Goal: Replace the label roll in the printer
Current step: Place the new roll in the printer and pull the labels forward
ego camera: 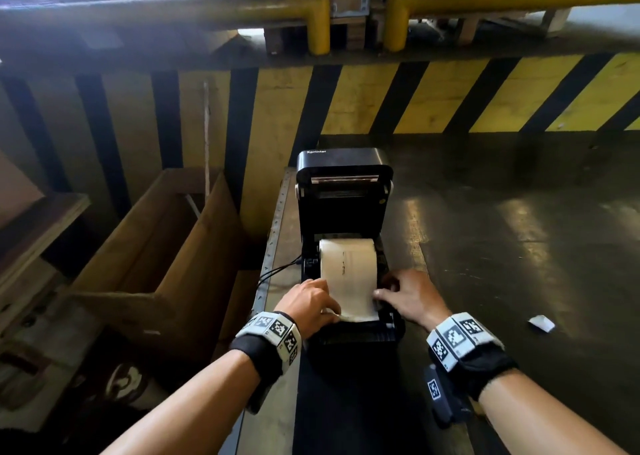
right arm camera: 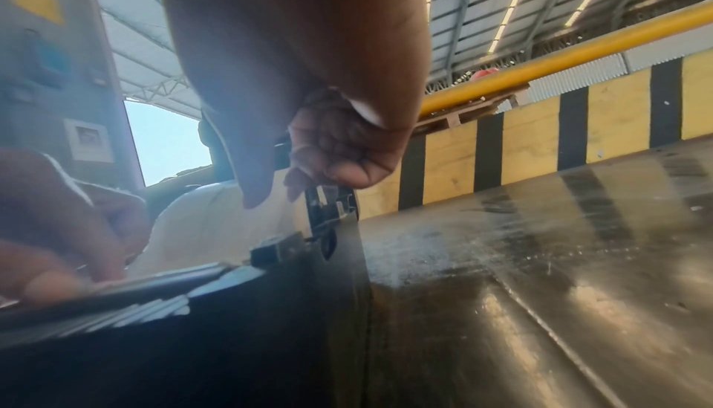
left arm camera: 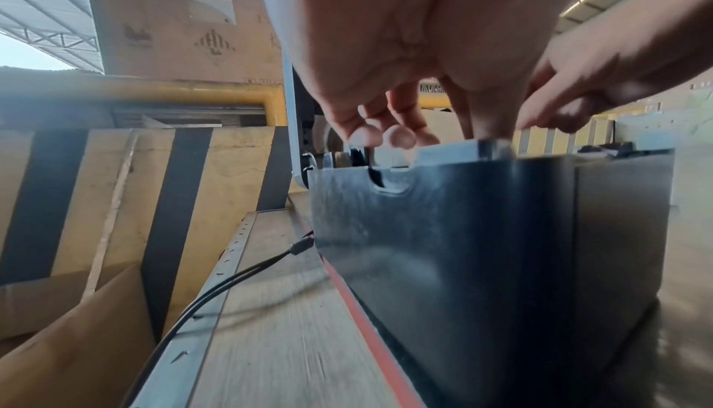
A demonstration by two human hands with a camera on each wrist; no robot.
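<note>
A cardboard box (ego camera: 162, 243) sits at left of the frame, a paper scrap (ego camera: 541, 323) lower right. At centre the printer (ego camera: 343, 191) gapes open; left hand (ego camera: 308, 300) pinches the label roll (ego camera: 348, 264) strip, right hand (ego camera: 412, 295), fingers curled, presses its other edge.

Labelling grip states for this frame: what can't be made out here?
- Head view: leading edge of the white label roll in the black printer, hidden under the left hand.
- Right wrist view: right hand is backlit and dark; its contact with the printer unclear.
- Left wrist view: roll hidden behind the printer wall.
</note>
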